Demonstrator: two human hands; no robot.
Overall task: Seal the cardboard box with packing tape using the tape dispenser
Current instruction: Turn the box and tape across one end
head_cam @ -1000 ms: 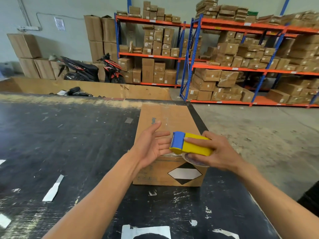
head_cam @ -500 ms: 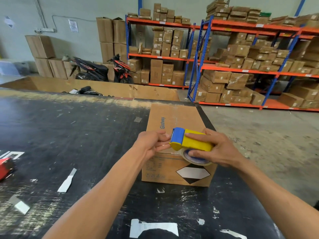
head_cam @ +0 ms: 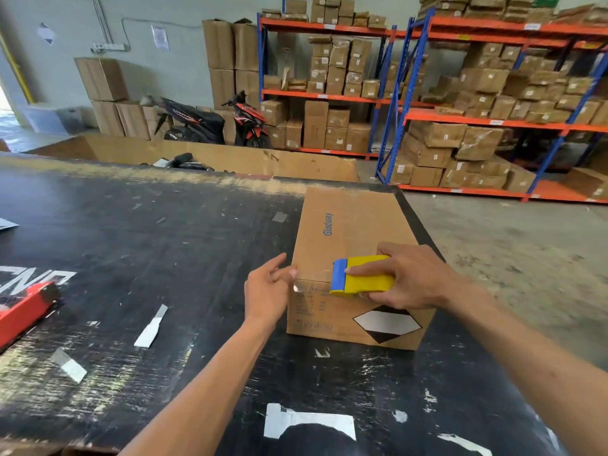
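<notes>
A closed brown cardboard box [head_cam: 348, 225] printed "Glodway" lies on the black table [head_cam: 148, 241] near its right edge. My right hand [head_cam: 408, 278] grips a yellow and blue tape dispenser [head_cam: 358, 274] held against the box's near top edge. A strip of clear tape [head_cam: 309, 286] runs from the dispenser to the box's near left corner. My left hand [head_cam: 266, 291] rests at that corner, fingertips pressing the tape end onto the box. The tape roll itself is hidden under my right hand.
A red object [head_cam: 23, 311] lies at the table's left edge. Scraps of old tape [head_cam: 149, 327] dot the tabletop. A large open carton [head_cam: 230, 156] stands behind the table. Beyond are a parked motorbike [head_cam: 210, 123] and shelving racks [head_cam: 487, 116] full of boxes. Concrete floor lies right.
My left hand moved from the dispenser's mouth to the box's left corner, pulling tape out. The dispenser came down onto the box's near edge. My view shifted left.
</notes>
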